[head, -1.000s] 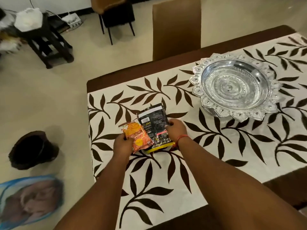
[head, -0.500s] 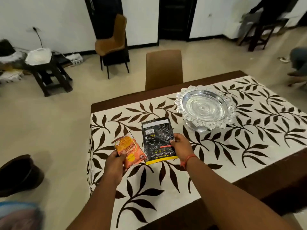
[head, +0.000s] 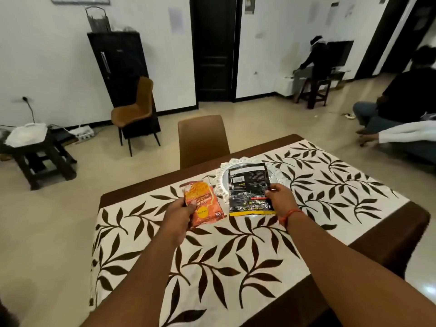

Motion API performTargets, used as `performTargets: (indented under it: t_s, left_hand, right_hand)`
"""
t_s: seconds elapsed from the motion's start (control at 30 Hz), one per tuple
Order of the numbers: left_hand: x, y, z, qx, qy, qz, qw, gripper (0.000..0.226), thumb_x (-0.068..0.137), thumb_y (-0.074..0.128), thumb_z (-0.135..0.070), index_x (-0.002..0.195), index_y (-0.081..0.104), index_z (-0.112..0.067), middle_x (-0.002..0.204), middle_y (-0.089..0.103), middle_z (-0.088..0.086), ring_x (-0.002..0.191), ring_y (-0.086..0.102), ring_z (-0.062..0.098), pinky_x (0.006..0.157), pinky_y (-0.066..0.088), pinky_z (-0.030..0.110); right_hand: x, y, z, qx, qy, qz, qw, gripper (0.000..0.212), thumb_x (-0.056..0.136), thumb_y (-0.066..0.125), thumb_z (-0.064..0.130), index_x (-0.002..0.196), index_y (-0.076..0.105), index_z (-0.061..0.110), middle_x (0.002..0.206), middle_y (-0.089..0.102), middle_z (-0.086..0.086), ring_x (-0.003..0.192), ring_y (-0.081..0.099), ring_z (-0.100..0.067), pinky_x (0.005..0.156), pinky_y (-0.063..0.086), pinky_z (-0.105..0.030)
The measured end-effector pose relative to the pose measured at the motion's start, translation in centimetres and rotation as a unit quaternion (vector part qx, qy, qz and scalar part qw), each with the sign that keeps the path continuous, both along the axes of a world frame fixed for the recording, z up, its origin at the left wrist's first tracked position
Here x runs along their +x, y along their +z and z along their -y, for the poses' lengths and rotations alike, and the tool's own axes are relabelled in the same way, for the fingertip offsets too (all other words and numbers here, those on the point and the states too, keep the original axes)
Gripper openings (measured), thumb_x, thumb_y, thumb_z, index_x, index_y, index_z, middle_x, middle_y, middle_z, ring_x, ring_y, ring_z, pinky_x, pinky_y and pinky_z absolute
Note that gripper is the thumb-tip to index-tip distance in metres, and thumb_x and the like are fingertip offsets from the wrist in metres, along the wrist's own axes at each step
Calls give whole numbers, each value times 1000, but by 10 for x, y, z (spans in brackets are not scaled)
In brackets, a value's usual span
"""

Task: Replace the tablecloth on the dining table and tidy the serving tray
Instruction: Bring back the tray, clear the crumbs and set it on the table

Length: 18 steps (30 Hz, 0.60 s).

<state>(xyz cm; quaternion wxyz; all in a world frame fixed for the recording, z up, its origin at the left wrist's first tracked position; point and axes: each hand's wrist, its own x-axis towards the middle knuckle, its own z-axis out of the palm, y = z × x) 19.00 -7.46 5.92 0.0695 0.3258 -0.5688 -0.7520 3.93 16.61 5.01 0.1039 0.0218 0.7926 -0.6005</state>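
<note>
Left hand pinching orange packet marked "110", right hand gripping black barcoded packet.

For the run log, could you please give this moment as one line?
left hand: holds orange packet | right hand: holds black packet over silver tray | leaf tablecloth: laid

black packet hides most of tray.
</note>
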Motion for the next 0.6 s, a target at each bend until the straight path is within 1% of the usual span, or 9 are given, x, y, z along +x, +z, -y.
performTargets:
  t_s: [0.07, 0.13, 0.2, 0.27, 0.33, 0.4, 0.47, 0.53, 0.6]
  left_hand:
    - [-36, 1, -13, -13, -10, 8, 1000, 20, 99, 56, -12, 116, 65, -16, 102, 75, 8, 91, 74, 28, 87, 57, 52]
    - [-68, 2, -25, -20, -7, 16, 1000, 17, 99, 56, -13, 113, 64, -18, 102, 75, 7, 89, 74, 25, 83, 59, 47]
    - [-104, -1, -36, -37, -4, 23, 999, 18, 99, 56, -14, 115, 62, -20, 103, 73, 6, 89, 74, 24, 76, 61, 41]
    - [-135, -5, -45, -55, -1, 31, 998, 17, 100, 55, -14, 115, 63, -19, 102, 73, 5, 88, 73, 23, 75, 61, 39]
    - [-163, -11, -54, -74, 5, 47, 996, 15, 100, 54, -13, 111, 64, -17, 97, 72, 4, 85, 73, 22, 74, 60, 37]
    - [-185, -20, -58, -91, 11, 72, 993, 13, 100, 53, -11, 108, 64, -14, 93, 71, 5, 81, 71, 21, 69, 59, 34]
    - [-199, -23, -63, -114, 15, 97, 989, 14, 100, 53, -10, 94, 62, -19, 91, 70, 5, 77, 69, 19, 63, 56, 29]
    - [-213, -29, -65, -174, 10, 117, 978, 17, 97, 53, -10, 88, 63, -20, 93, 71, 9, 75, 67, 18, 56, 50, 25]
    - [-221, -33, -63, -230, 13, 136, 964, 14, 95, 53, -10, 91, 64, -17, 90, 68, 7, 75, 62, 19, 55, 42, 25]
  right_hand:
    - [-34, -3, -13, 36, 7, -9, 999, 23, 90, 57, 2, 94, 66, 23, 104, 71, -12, 94, 68, -27, 92, 55, -46]
    - [-67, -2, -20, 92, 8, -39, 995, 19, 92, 56, 5, 104, 66, 15, 103, 68, -7, 91, 64, -23, 88, 54, -40]
    - [-102, 7, -25, 156, -3, -104, 982, 24, 94, 54, 7, 114, 67, 10, 104, 64, -6, 94, 60, -24, 88, 51, -39]
    - [-128, 24, -21, 221, 10, -179, 959, 25, 96, 49, 9, 111, 69, 10, 104, 65, -9, 95, 61, -29, 86, 52, -40]
    - [-149, 32, -11, 314, 57, -250, 914, 26, 98, 46, 18, 110, 69, 15, 102, 59, -10, 89, 62, -32, 74, 52, -39]
    - [-157, 30, 6, 430, 126, -331, 830, 27, 96, 49, 18, 117, 65, 20, 103, 53, -7, 85, 62, -29, 65, 49, -35]
    - [-151, 18, 28, 492, 207, -371, 760, 30, 90, 56, 10, 119, 63, 14, 110, 52, -8, 89, 61, -27, 67, 55, -39]
    - [-140, 3, 53, 513, 258, -371, 730, 27, 90, 56, 8, 115, 64, 7, 119, 51, -12, 99, 59, -31, 74, 54, -43]
    - [-130, -13, 72, 524, 278, -346, 727, 27, 94, 49, 8, 116, 64, 4, 128, 47, -14, 109, 54, -35, 75, 49, -42]
